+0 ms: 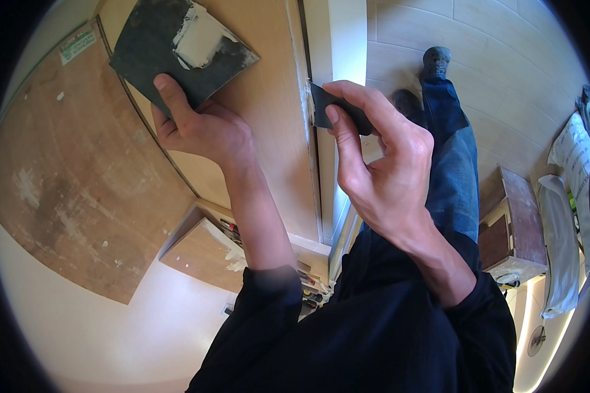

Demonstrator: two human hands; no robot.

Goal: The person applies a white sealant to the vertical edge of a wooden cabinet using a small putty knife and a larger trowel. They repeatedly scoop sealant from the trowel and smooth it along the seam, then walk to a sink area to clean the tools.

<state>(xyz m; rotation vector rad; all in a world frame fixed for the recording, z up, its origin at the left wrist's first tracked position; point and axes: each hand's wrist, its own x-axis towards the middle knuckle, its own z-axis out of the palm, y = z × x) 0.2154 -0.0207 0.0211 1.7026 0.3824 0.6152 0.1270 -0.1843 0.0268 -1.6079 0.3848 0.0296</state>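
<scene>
My left hand [200, 124] grips a dark square plate [157, 49] by its lower corner, thumb on top; a lump of white filler [200, 39] lies on the plate's upper right part. My right hand [373, 164] pinches a small dark scraper [324, 105] between thumb and fingers. The scraper's edge rests against the seam of a tall wooden panel [275, 111], where a smear of white filler shows. Both forearms wear dark sleeves.
A worn brown board [78, 177] with white smears stands to the left. Below are my jeans leg and shoe [436, 62] on a pale tiled floor. A small wooden box [514, 223] and white sacks [560, 236] sit to the right.
</scene>
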